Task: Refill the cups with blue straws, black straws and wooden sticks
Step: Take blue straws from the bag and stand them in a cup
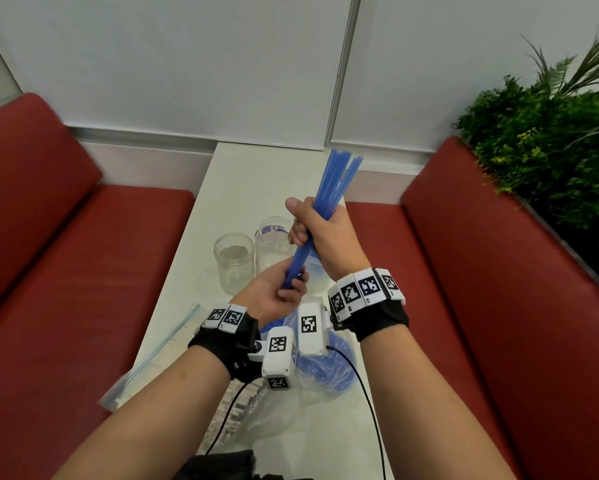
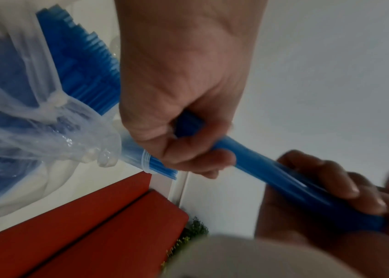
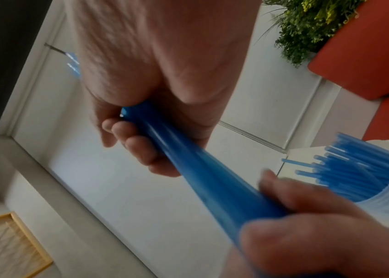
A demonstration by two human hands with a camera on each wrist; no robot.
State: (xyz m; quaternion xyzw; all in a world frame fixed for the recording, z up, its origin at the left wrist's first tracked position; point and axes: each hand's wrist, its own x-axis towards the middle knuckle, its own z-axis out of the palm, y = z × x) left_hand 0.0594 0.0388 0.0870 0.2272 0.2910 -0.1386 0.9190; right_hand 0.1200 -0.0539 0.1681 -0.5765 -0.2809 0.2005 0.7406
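The bundle of blue straws [image 1: 329, 199] sits dead centre of the head view, held up off the table and leaning so its loose tips fan out toward the upper middle of the frame. The right hand [image 1: 320, 233] is wrapped in a fist around the middle of the bundle, thumb sticking up on the left side, and the left hand [image 1: 277, 296] just below it has its fingers curled round the bottom ends, so both hands are clamped on the same bunch. Same story in the left wrist view, where the straws run from centre to lower right between the two grips, a bit blurry. Right behind the hands, mid-frame, there's a clear cup [image 1: 317, 275] mostly hidden by the right wrist, and the right wrist view shows that cup [image 3: 376, 180] already packed with blue straws at its right edge. To the left of that stand two clear glass jars [image 1: 234, 261], side by side. Lower down, under the wrists, lies a crumpled clear plastic bag [image 1: 322, 368] with more blue straws inside. All of this is on a white table [image 1: 242, 178] running up the middle, with red bench seats [image 1: 83, 271] on both sides and a green plant [image 1: 547, 140] at the upper right.
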